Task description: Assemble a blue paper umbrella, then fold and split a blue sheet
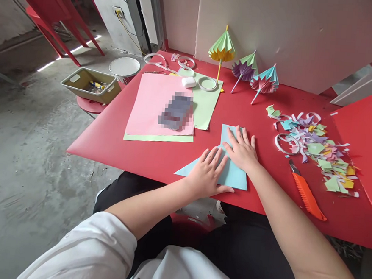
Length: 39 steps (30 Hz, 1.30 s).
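Note:
A sheet of light blue paper [234,177] lies on the red table near its front edge, with a diagonal fold making a pointed flap toward the left. My left hand [206,170] rests flat on the folded part, fingers spread and thumb stretched to the right. Over the upper right portion of the sheet, my right hand [242,148] presses down with its fingers apart. Both palms hide parts of the paper. To the right of my right forearm is an orange utility knife [308,195] with its blade out.
Pink paper [150,98] and green paper [205,107] lie behind, with a blurred phone [176,111] on top. Several paper umbrellas [222,48] lean at the back. Paper scraps [322,145] and a tape roll [286,143] are at right. A bin [90,86] stands left on a stool.

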{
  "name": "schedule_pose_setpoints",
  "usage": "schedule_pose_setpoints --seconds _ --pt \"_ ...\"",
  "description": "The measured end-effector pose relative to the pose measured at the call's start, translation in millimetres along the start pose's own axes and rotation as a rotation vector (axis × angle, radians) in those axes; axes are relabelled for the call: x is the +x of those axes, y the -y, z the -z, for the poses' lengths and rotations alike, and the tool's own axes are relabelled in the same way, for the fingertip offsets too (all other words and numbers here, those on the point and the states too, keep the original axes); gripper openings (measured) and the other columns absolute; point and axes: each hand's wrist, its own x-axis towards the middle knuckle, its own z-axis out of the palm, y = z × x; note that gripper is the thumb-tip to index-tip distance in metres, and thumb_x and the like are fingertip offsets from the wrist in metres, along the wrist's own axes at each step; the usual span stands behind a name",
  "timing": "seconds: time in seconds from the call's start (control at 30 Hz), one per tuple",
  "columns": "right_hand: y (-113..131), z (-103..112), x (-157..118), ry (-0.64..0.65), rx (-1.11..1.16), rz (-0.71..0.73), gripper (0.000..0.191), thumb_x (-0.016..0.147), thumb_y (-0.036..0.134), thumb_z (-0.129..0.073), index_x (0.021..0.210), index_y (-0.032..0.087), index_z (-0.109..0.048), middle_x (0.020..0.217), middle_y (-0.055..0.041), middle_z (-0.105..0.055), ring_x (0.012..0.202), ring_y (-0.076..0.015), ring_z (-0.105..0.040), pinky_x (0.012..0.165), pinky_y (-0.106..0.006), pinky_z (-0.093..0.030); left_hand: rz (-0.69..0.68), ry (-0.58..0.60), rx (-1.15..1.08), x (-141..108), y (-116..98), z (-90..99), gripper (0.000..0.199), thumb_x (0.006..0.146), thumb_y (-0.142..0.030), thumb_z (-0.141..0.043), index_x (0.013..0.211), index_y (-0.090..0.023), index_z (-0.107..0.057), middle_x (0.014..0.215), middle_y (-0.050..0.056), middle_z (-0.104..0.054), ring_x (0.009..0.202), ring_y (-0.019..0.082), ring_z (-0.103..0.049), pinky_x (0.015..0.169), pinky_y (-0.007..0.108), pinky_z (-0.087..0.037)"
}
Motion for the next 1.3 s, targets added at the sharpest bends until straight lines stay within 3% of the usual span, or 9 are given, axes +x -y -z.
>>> schedule_pose_setpoints --seconds 0.37,0.53,0.6,0.7,0.8,0.93,1.03,1.13,1.3 --pt "0.0 1.2 0.0 0.032 0.015 -0.014 0.068 0.085 0.064 -0.014 0.143 0.029 -0.010 0.151 -0.0086 -0.010 0.137 -0.0309 -0.007 0.105 -0.060 -0.012 0.156 0.082 0.068 -101.6 -5.8 31.3 0.093 0.071 -0.074 -0.043 0.140 -0.014 -0.027 0.143 0.027 -0.020 0.133 0.042 -0.014 0.104 0.054 -0.022" --pt "0.3 1.3 -0.6 0.032 0.031 -0.013 0.070 0.084 0.065 -0.012 0.143 0.028 -0.011 0.151 -0.0093 -0.010 0.137 -0.0301 -0.007 0.105 -0.059 -0.012 0.172 0.146 0.107 -132.3 -3.1 64.4 0.081 0.072 -0.062 -0.056 0.135 -0.014 -0.038 0.138 0.025 -0.034 0.127 0.040 -0.032 0.099 0.053 -0.033" --pt "0.5 1.3 -0.8 0.028 0.034 -0.011 0.069 0.085 0.065 -0.012 0.143 0.028 -0.012 0.151 -0.0094 -0.010 0.137 -0.0297 -0.007 0.105 -0.059 -0.012 0.188 0.127 0.081 -126.0 2.5 77.0 0.066 0.076 -0.059 -0.053 0.124 -0.014 -0.051 0.127 0.021 -0.050 0.119 0.035 -0.045 0.097 0.050 -0.036" --pt "0.2 0.9 -0.9 0.019 0.041 -0.007 0.069 0.085 0.064 -0.014 0.143 0.028 -0.013 0.151 -0.0093 -0.011 0.137 -0.0297 -0.008 0.105 -0.060 -0.012 0.199 0.022 0.026 -90.1 9.9 79.6 0.044 0.087 -0.048 -0.042 0.107 -0.013 -0.060 0.105 0.014 -0.065 0.108 0.027 -0.056 0.095 0.042 -0.041" --pt "-0.8 0.1 -1.3 0.002 0.047 0.002 0.068 0.086 0.063 -0.016 0.143 0.027 -0.014 0.150 -0.0104 -0.012 0.137 -0.0308 -0.009 0.105 -0.060 -0.012 0.132 -0.121 0.009 -38.6 7.4 55.2 0.042 0.093 -0.039 -0.033 0.117 -0.012 -0.055 0.128 0.014 -0.052 0.124 0.024 -0.041 0.102 0.036 -0.035" --pt "-2.1 -1.6 -1.5 -0.023 0.027 0.018 0.064 0.088 0.058 -0.019 0.143 0.026 -0.016 0.150 -0.0113 -0.015 0.136 -0.0319 -0.012 0.104 -0.061 -0.014 0.095 -0.087 0.044 5.2 -5.7 9.2 0.070 0.088 -0.058 -0.028 0.136 -0.007 -0.033 0.144 0.018 -0.028 0.134 0.030 -0.020 0.107 0.045 -0.024" --pt "-1.3 -2.5 0.1 -0.032 0.021 0.014 0.064 0.087 0.058 -0.023 0.143 0.026 -0.017 0.150 -0.0105 -0.015 0.136 -0.0322 -0.013 0.103 -0.062 -0.015 0.119 -0.071 0.059 9.1 -11.1 -7.3 0.080 0.085 -0.065 -0.022 0.137 -0.004 -0.028 0.144 0.020 -0.025 0.135 0.029 -0.019 0.109 0.044 -0.018" --pt "-0.1 -2.2 0.2 -0.058 0.056 0.012 0.062 0.088 0.056 -0.023 0.142 0.026 -0.019 0.149 -0.0096 -0.017 0.136 -0.0307 -0.014 0.104 -0.061 -0.015 0.123 -0.079 0.057 5.0 -11.1 -8.3 0.080 0.085 -0.065 -0.019 0.136 -0.004 -0.030 0.144 0.019 -0.026 0.135 0.028 -0.020 0.110 0.042 -0.016" --pt "-9.4 -1.4 -22.5 -0.178 0.184 0.097 0.053 0.093 0.042 -0.020 0.140 0.019 -0.028 0.148 -0.0090 -0.022 0.137 -0.0205 -0.017 0.109 -0.046 -0.020 0.132 -0.079 0.031 5.3 -9.1 -6.7 0.078 0.087 -0.063 -0.019 0.136 -0.003 -0.030 0.144 0.017 -0.028 0.135 0.027 -0.020 0.110 0.041 -0.017"
